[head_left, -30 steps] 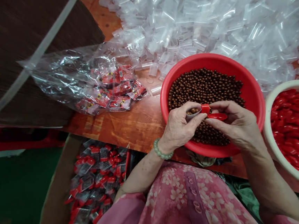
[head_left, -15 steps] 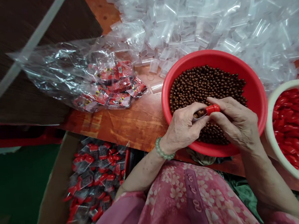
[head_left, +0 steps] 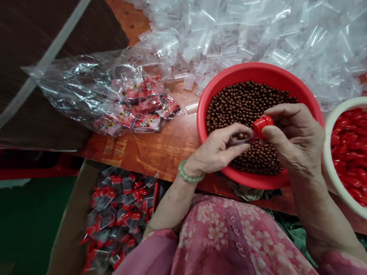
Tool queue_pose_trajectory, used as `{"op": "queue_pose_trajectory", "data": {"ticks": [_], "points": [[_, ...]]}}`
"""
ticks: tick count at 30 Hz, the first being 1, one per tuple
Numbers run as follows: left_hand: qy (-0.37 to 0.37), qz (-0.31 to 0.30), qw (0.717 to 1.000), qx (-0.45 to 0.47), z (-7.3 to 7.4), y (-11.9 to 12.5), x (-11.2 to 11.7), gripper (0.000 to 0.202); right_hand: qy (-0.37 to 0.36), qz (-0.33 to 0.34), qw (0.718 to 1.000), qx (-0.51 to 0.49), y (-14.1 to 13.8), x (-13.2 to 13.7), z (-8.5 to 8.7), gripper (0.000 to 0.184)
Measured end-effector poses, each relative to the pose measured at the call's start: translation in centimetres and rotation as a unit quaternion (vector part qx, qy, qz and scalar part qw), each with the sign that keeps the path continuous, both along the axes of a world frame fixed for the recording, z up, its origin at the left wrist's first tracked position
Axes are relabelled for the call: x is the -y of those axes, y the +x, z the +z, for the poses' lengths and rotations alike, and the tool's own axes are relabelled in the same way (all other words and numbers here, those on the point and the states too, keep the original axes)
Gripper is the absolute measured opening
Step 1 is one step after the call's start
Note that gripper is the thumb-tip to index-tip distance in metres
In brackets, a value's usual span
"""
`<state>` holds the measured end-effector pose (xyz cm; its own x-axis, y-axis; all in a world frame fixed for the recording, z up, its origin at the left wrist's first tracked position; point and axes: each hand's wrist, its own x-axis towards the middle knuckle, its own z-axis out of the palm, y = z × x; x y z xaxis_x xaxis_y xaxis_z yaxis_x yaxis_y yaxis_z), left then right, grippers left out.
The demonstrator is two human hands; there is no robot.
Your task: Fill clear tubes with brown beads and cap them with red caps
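Observation:
My left hand (head_left: pixel 218 149) pinches a small clear tube (head_left: pixel 241 137) holding brown balls, over the near side of a red basin (head_left: pixel 309 105) full of small brown balls (head_left: pixel 248 106). My right hand (head_left: pixel 294 138) meets it from the right, thumb and fingers closed on a red cap (head_left: pixel 262 125) at the tube's right end. A green bead bracelet (head_left: pixel 188 175) circles my left wrist.
A white basin (head_left: pixel 333 120) of red caps stands at the right. A heap of empty clear tubes (head_left: pixel 257 24) covers the back of the wooden table (head_left: pixel 158 146). A clear bag with red packets (head_left: pixel 135 105) lies left. A cardboard box of filled tubes (head_left: pixel 119 213) sits below.
The red cap has gone onto the tube's end. Both hands have risen slightly over the basin, and my right hand has turned, its fingers now curled round the cap.

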<state>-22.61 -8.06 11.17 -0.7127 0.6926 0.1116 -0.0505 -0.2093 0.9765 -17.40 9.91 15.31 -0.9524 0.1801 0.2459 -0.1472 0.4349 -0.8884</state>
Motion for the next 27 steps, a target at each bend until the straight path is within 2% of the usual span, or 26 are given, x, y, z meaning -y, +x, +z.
{"op": "queue_pose_trajectory", "data": {"ticks": [3, 7, 13, 15, 18, 23, 27], "points": [[0.01, 0.025, 0.999, 0.034, -0.2, 0.0, 0.0, 0.021, 0.024, 0.01, 0.999, -0.044, -0.2, -0.1, -0.4, 0.025], [0.005, 0.013, 0.999, 0.044, -0.1, 0.0, -0.2, 0.027, 0.062, 0.046, 0.987, -0.143, -0.9, -0.5, -1.2, 0.023], [0.047, -0.011, 0.996, 0.07, 0.3, -0.1, -0.3, 0.019, 0.108, 0.098, 0.963, -0.228, -1.5, -0.1, -0.9, 0.031], [0.049, -0.015, 0.996, 0.072, 0.3, -0.2, -0.3, 0.017, 0.123, 0.097, 0.956, -0.248, -1.5, 0.0, -0.8, 0.032], [0.034, -0.026, 0.997, 0.062, 0.5, -0.3, -0.2, 0.015, 0.127, 0.079, 0.954, -0.26, -1.4, 0.2, -0.6, 0.032], [0.003, -0.024, 0.998, 0.051, 0.9, -0.3, 0.0, 0.012, 0.16, 0.13, 0.953, -0.224, -1.5, 0.0, -0.6, 0.025], [-0.025, -0.017, 0.997, 0.069, 1.0, -0.2, 0.0, 0.013, 0.184, 0.127, 0.954, -0.2, -1.4, -0.4, -0.6, 0.025]]}}
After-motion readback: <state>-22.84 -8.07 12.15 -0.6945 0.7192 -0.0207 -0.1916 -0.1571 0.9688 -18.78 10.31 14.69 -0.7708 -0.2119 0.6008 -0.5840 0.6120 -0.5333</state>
